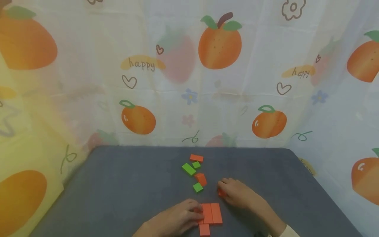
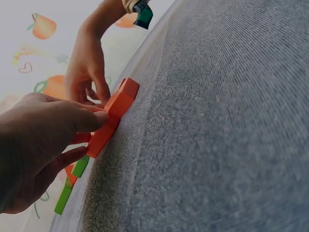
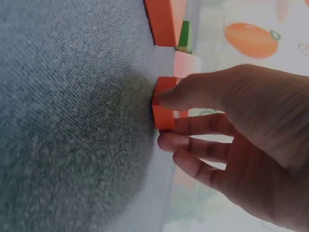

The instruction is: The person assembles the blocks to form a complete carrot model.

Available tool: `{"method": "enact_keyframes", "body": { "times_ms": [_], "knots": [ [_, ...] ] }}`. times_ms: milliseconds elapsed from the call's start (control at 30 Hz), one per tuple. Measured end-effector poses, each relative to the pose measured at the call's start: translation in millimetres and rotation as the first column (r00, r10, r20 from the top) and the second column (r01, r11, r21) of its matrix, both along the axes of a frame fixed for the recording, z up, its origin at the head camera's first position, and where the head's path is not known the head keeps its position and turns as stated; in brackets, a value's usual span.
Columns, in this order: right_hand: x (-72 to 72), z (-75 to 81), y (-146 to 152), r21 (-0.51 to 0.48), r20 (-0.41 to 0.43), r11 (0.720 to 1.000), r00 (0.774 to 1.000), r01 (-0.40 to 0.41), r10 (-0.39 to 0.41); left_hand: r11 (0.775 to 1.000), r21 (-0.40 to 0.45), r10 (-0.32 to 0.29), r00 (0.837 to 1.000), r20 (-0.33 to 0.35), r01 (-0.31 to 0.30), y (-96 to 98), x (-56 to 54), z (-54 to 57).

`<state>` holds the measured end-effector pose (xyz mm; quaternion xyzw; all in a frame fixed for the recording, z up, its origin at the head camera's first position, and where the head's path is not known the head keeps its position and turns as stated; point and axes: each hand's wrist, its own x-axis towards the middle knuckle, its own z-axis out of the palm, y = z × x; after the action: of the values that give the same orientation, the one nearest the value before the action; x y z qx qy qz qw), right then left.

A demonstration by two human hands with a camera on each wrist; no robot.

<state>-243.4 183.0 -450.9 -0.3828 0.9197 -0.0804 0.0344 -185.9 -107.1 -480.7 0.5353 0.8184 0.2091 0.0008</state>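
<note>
On the dark table, red blocks [image 1: 212,213] lie side by side, and a smaller red block [image 1: 204,230] touches their near edge. My left hand [image 1: 178,217] holds the leftmost block of this group, its fingers partly covering it. In the left wrist view, the thumb of the left hand [image 2: 53,130] lies against the red blocks [image 2: 116,108] with the fingers on their far side. To the right of the group and a little farther back, my right hand [image 1: 238,193] pinches a red block [image 3: 165,102] between thumb and fingers, low at the table surface.
Beyond the group lie a green block [image 1: 197,187], a red angular block [image 1: 201,179], a longer green block [image 1: 189,169], a small green block [image 1: 196,165] and a red block [image 1: 196,158]. A fruit-printed curtain [image 1: 177,98] hangs behind and beside the table [image 1: 133,177].
</note>
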Motion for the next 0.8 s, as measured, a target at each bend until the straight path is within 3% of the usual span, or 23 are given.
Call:
{"method": "enact_keyframes", "body": {
  "times_ms": [100, 200, 400, 567, 667, 800],
  "knots": [
    [6.7, 2.5, 1.7, -0.009, -0.041, 1.000, 0.999, 0.016, -0.016, 1.000, -0.010, 0.005, 1.000, 0.004, -0.005, 0.5, -1.2, 1.5],
    [19.9, 12.5, 2.5, -0.040, -0.019, 0.999, 1.000, 0.011, -0.012, 1.000, -0.007, 0.017, 1.000, 0.022, -0.017, 1.5, -1.3, 1.7],
    [52.9, 27.6, -4.1, -0.086, 0.058, 0.989, 0.990, -0.120, 0.125, 0.997, -0.004, 0.075, 0.996, 0.052, -0.075, 6.9, 0.0, 1.0],
    [73.0, 11.6, -11.3, -0.143, 0.052, 0.961, 0.968, -0.236, 0.246, 0.992, -0.041, 0.125, 0.991, 0.043, -0.123, 8.3, 0.8, 1.5],
    [76.7, -1.0, -14.7, -0.149, -0.040, 0.939, 0.951, -0.308, 0.306, 0.993, -0.024, 0.116, 0.992, 0.045, -0.115, 8.6, 1.9, 0.9],
    [78.4, -7.5, -17.4, -0.146, -0.085, 0.942, 0.953, -0.301, 0.291, 0.995, -0.009, 0.102, 0.994, 0.037, -0.101, 9.3, 3.2, 0.2]
  ]
}}
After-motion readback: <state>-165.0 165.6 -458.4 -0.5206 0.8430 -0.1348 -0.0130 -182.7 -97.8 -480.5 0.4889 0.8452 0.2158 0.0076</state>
